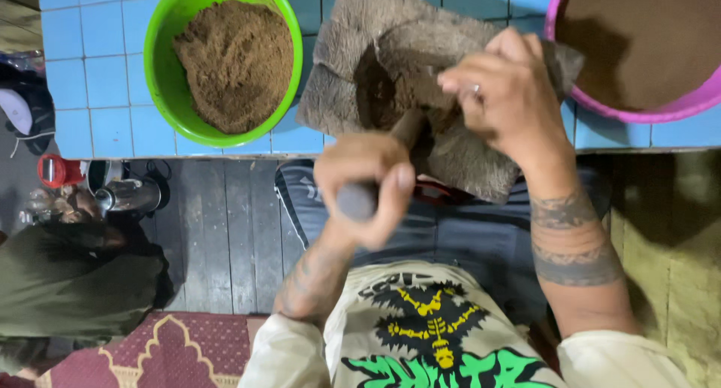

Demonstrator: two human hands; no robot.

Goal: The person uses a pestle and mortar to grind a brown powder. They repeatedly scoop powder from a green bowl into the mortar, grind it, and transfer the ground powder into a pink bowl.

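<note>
Head view, the only view I have. My left hand [368, 189] is wrapped tight around a dark tool handle [359, 200]; the working end of the tool runs under the right hand and I cannot make it out. My right hand [507, 95] pinches a fold of a rough brown fibre sheet [353, 65], which lies on the blue tiled table [90, 57] and hangs over its near edge. A dark hollow in the sheet is partly hidden by the fingers. Left of the sheet stands a green bowl [161, 80] of brown powder [236, 61]. At upper right a pink basin [638, 116] is cut off by the frame.
</note>
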